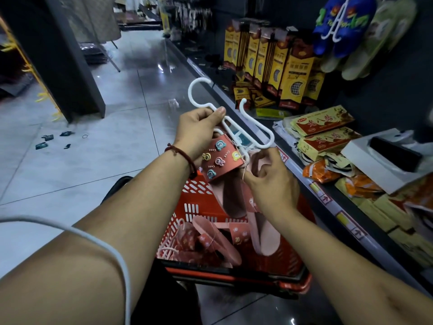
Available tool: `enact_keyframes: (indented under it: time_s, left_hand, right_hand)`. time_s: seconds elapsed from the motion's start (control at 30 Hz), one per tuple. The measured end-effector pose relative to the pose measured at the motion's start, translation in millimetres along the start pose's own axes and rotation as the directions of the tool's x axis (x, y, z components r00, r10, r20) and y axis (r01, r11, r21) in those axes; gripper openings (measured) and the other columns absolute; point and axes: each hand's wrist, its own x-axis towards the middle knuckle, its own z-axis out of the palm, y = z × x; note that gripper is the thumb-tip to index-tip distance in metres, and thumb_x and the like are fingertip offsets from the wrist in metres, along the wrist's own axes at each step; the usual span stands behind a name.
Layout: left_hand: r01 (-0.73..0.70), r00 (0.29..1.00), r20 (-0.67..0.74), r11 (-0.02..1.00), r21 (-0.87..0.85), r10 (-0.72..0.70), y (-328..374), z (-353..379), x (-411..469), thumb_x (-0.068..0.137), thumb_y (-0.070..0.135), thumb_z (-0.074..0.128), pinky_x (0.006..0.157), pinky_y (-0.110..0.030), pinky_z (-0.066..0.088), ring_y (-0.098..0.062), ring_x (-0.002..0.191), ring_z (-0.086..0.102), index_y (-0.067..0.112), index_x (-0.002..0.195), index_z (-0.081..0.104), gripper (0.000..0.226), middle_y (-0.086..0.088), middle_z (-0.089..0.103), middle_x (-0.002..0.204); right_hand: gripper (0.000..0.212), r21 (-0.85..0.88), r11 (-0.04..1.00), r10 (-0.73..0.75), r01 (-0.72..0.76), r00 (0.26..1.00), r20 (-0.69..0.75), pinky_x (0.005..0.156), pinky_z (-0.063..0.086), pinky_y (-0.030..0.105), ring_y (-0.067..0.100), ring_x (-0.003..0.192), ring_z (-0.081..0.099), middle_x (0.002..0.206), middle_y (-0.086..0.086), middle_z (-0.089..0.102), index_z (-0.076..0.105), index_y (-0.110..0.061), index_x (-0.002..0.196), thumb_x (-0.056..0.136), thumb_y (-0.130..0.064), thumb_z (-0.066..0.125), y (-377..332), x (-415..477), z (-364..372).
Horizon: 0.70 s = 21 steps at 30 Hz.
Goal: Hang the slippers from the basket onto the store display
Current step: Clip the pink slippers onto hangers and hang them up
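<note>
Far left of frame: scraps of dark packaging [54, 140] are lying on the grey tiled floor [131, 95]. A white cable [112, 252] is draping over the left forearm at lower left.

Centre: the left hand [195, 132], red cord bracelet [181, 158] at the wrist, is pinching closed on a white plastic hanger [203, 95], thumb pressing on its shaft. Pink slippers [221, 159] with cartoon charms are hanging from the hangers, above the red basket [194, 207], which is holding more pink slippers [210, 242].

Right of centre: the right hand [273, 181] is closing on a second white hanger [255, 124] and a thin string at the slippers.

Right: the shelf edge [328, 198] is running diagonally. Boxed insoles [290, 73] are standing above, and blue slippers [342, 26] are hanging at upper right.
</note>
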Motion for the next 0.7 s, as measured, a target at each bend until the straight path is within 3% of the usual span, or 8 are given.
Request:
enact_keyframes:
  time_s: [0.1,0.27,0.37,0.47,0.6,0.7]
  left_hand:
    - [0.027,0.999,-0.021,0.998,-0.062,-0.029,-1.9,2.3,-0.2,0.091,0.018,0.072,0.088,-0.059,0.057,-0.031,0.071,0.064,0.007,0.074,0.067,0.021,-0.014,0.073,0.076]
    - [-0.025,0.992,-0.126,0.999,-0.036,0.02,-0.9,4.8,-1.8,0.089,0.023,0.075,0.083,-0.06,0.058,-0.032,0.071,0.065,0.014,0.065,0.069,0.026,-0.019,0.073,0.079]
    - [-0.092,0.978,-0.188,0.996,-0.003,0.09,1.3,0.5,3.1,0.086,0.027,0.075,0.08,-0.061,0.058,-0.037,0.074,0.069,0.02,0.058,0.07,0.03,-0.024,0.074,0.086]
    - [-0.109,0.975,-0.193,0.994,0.02,0.11,4.3,-4.3,7.0,0.084,0.032,0.075,0.077,-0.061,0.059,-0.048,0.081,0.071,0.019,0.062,0.069,0.025,-0.025,0.073,0.086]
    - [-0.137,0.979,-0.127,0.978,0.155,0.158,-6.5,-7.3,10.4,0.081,0.034,0.073,0.075,-0.058,0.06,-0.041,0.074,0.074,0.016,0.065,0.069,0.025,-0.019,0.074,0.077]
    - [-0.176,0.978,-0.066,0.956,0.237,0.196,-15.8,-3.4,9.5,0.084,0.03,0.072,0.073,-0.056,0.061,-0.039,0.074,0.073,0.014,0.067,0.07,0.024,-0.012,0.073,0.071]
  right_hand:
    - [0.032,0.014,1.0,0.019,-0.019,0.999,0.028,0.061,0.044,0.033,0.02,0.065,0.062,0.061,-0.005,0.063,0.041,-0.035,0.101,0.08,-0.044,0.064,-1.4,2.0,-1.7]
    - [0.045,-0.285,0.958,0.043,0.029,0.97,0.24,0.07,0.043,0.036,0.029,0.082,0.059,0.093,0.0,0.066,0.04,-0.027,0.107,0.083,-0.058,0.063,-1.7,15.4,-16.8]
    - [0.047,-0.319,0.948,0.11,-0.01,0.948,0.298,0.066,0.045,0.034,0.029,0.084,0.061,0.088,0.0,0.064,0.053,-0.024,0.092,0.081,-0.069,0.062,9.7,20.6,-23.4]
    - [0.042,-0.306,0.951,0.142,-0.041,0.937,0.318,0.064,0.048,0.033,0.028,0.079,0.062,0.081,0.001,0.066,0.055,-0.023,0.075,0.084,-0.064,0.062,21.6,23.0,-27.7]
    - [0.033,-0.377,0.926,0.178,-0.027,0.912,0.37,0.068,0.046,0.034,0.029,0.082,0.057,0.091,0.005,0.065,0.054,-0.023,0.082,0.088,-0.053,0.063,35.3,30.0,-25.0]
    - [0.024,-0.34,0.94,0.188,-0.036,0.885,0.426,0.068,0.045,0.032,0.025,0.08,0.054,0.088,0.002,0.058,0.055,-0.021,0.09,0.089,-0.042,0.066,41.8,32.6,-20.1]
